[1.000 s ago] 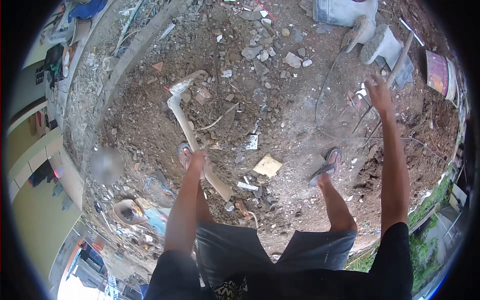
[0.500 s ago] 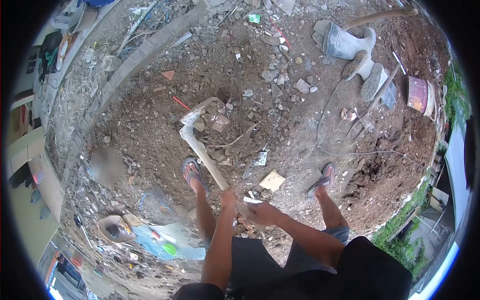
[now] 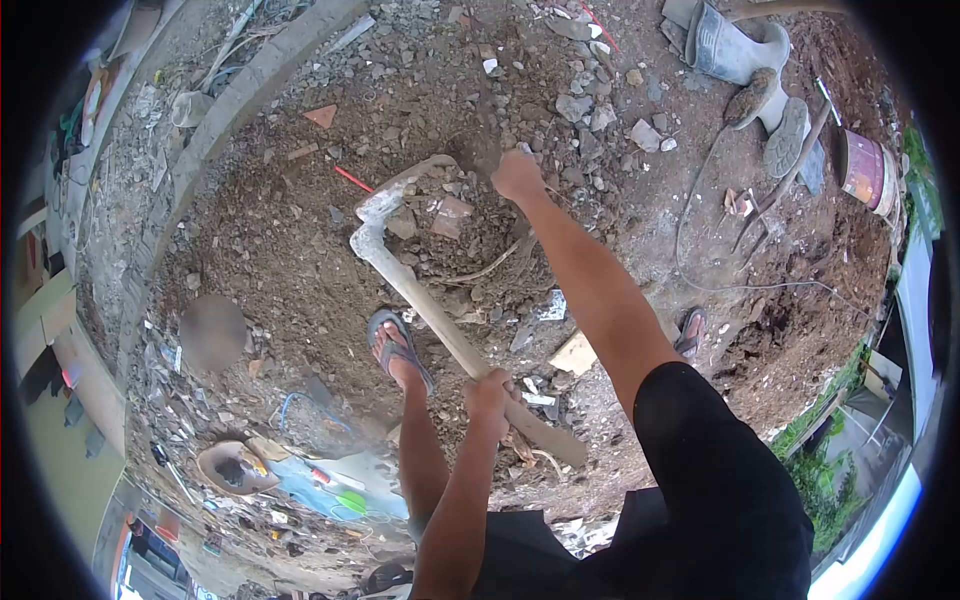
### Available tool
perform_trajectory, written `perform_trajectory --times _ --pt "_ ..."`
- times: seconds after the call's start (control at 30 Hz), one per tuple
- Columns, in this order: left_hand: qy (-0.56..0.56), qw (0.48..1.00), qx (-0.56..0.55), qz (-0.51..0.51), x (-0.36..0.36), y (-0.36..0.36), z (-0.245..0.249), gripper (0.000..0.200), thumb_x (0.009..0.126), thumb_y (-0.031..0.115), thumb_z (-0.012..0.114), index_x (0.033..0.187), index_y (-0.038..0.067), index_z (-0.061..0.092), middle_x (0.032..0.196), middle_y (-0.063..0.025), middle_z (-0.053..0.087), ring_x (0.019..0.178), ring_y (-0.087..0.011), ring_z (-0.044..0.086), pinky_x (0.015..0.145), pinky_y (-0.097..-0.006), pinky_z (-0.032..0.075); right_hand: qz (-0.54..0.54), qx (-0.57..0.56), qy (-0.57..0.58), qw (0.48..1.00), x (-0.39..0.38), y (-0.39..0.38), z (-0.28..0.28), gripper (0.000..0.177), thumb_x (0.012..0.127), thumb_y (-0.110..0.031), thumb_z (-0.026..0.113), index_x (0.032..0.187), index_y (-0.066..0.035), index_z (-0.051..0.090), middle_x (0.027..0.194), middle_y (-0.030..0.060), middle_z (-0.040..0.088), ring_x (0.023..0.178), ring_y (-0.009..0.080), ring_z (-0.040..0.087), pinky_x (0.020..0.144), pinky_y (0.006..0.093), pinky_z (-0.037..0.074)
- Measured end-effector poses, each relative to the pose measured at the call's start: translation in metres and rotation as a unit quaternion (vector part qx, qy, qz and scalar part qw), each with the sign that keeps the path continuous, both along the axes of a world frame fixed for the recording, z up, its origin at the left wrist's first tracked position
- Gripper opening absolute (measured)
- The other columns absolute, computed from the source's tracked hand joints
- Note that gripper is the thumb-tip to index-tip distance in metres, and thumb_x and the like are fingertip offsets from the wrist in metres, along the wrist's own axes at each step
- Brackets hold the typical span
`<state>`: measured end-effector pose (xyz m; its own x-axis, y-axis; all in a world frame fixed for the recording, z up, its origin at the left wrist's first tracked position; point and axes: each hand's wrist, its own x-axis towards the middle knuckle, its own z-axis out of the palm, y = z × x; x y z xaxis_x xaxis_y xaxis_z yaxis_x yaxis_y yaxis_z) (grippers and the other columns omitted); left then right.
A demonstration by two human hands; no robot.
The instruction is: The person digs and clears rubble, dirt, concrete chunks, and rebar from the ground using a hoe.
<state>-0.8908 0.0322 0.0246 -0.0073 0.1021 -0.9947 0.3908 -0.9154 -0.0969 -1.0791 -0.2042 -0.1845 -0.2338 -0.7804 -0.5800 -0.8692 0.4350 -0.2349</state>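
My left hand (image 3: 489, 392) is wrapped round the wooden handle of a hoe (image 3: 430, 312), whose butt end sticks out to the lower right. The hoe's pale, dirt-crusted head lies on the loose soil ahead of my feet. Beyond it, my right hand (image 3: 519, 175) reaches down to the rubble with its fingers closed. A small pale bit shows at its fingertips, too small to name. Between the hoe head and my right forearm lie a reddish broken brick piece (image 3: 451, 216) and a root-like strip (image 3: 490, 265).
Grey rubber boots (image 3: 735, 45) lie at the upper right, near a dirty bucket (image 3: 868, 172) and a thin cable (image 3: 690, 215). A long beam (image 3: 240, 125) crosses the left side. A yellowish slab (image 3: 574, 353) lies between my sandalled feet. Rubble covers the ground.
My right hand has let go of the hoe handle and stretched forward to the rubble. My left hand still grips the handle, slightly further right. The view has shifted as I lean forward.
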Motion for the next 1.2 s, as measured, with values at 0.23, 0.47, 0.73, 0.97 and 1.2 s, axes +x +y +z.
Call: perform_trajectory --times 0.23,0.47,0.73,0.97,1.2 --pt "-0.228 0.924 -0.193 -0.237 -0.002 0.026 -0.041 0.050 0.074 0.013 0.069 0.112 -0.005 0.043 0.084 -0.0160 0.054 0.069 -0.0325 0.057 0.068 -0.0457 0.050 -0.548 -0.063 -0.519 0.653 -0.048 -0.002 0.156 0.024 0.092 -0.029 0.050 0.074 -0.012 0.049 0.053 -0.0079 0.026 0.041 0.0072 0.022 0.038 0.0264 0.020" --pt "-0.423 0.782 -0.233 -0.395 -0.051 -0.086 -0.009 0.070 0.075 0.014 0.068 0.127 -0.008 0.027 0.105 -0.0263 0.049 0.095 -0.0376 0.056 0.084 -0.0506 0.046 -0.558 -0.103 -0.538 0.623 -0.039 0.001 0.233 0.026 0.092 -0.030 0.056 0.074 -0.013 0.049 0.057 -0.0046 0.032 0.044 0.0085 0.032 0.037 0.0263 0.024" --pt "-0.158 0.966 -0.172 -0.110 -0.037 -0.124 -0.020 0.012 0.081 0.003 0.056 0.087 -0.006 0.051 0.066 -0.0118 0.052 0.052 -0.0247 0.055 0.044 -0.0400 0.048 -0.497 -0.118 -0.391 0.766 -0.086 0.004 0.169 0.045 0.094 -0.039 0.050 0.070 -0.002 0.055 0.060 0.0039 0.051 0.047 0.0175 0.048 0.043 0.0372 0.039" --pt "-0.133 0.957 -0.133 -0.221 -0.008 -0.174 -0.023 0.005 0.081 0.004 0.054 0.076 0.002 0.052 0.063 -0.0091 0.050 0.052 -0.0226 0.052 0.051 -0.0389 0.049 -0.526 -0.025 -0.495 0.691 -0.070 0.003 0.195 0.033 0.093 -0.037 0.050 0.070 -0.014 0.045 0.053 -0.0040 0.032 0.041 0.0096 0.031 0.037 0.0286 0.023" --pt "-0.153 0.951 -0.104 -0.249 -0.013 -0.199 -0.011 0.009 0.079 0.007 0.053 0.072 0.002 0.050 0.062 -0.0102 0.048 0.052 -0.0251 0.049 0.049 -0.0412 0.045 -0.606 -0.056 -0.556 0.565 -0.056 -0.029 0.283 0.033 0.095 -0.028 0.049 0.066 -0.017 0.039 0.053 -0.0068 0.028 0.042 0.0073 0.026 0.039 0.0262 0.021"
